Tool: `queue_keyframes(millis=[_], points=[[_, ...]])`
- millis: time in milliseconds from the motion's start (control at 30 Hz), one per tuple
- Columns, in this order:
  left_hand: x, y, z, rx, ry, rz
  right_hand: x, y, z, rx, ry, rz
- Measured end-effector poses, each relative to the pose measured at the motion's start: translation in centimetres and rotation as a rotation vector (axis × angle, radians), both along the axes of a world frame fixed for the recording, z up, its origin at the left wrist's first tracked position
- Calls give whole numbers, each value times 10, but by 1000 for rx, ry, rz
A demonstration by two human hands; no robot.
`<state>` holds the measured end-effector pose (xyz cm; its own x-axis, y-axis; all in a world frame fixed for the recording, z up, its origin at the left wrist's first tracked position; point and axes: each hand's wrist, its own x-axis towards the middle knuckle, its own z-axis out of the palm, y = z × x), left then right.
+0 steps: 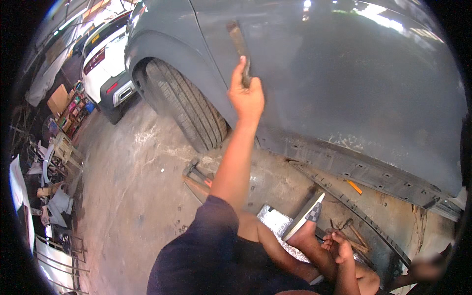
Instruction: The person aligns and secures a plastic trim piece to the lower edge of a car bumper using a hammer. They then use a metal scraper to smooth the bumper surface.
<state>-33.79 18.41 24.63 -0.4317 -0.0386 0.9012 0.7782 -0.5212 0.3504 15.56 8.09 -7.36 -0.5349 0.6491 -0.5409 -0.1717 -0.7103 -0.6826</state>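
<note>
My left hand (246, 96) reaches up along the side of a grey car (339, 73). It is closed around a long, narrow, slightly curved metal bar (237, 39) with a worn brown upper end. The bar lies against or close to the dull door panel; I cannot tell if it touches. Low on the right, beside a bent leg, is my right hand (339, 247), fingers loosely bent and apart, with no held thing visible. Just beyond it, a hammer (355, 231) with a wooden handle lies on the floor.
A tyre (189, 105) stands left of my arm. On the floor lie another hammer (194, 169), a long dark trim strip (344, 199), an orange-yellow tool (354, 187) and a silvery sheet (275, 221). A checked shoe (309, 214) sits close by. A white car (108, 73) is parked behind.
</note>
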Motion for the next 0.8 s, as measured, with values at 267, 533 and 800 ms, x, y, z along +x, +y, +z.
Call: queue_keyframes(millis=[267, 533, 800], points=[[12, 6, -3, -72, -68, -54, -7, 1, 13, 27, -17, -7], [14, 6, -13, -27, -8, -96, -9, -6, 14, 3, 11, -30], [20, -10, -8, -17, 28, 7, -4, -4, 14, 3, 42, -12]])
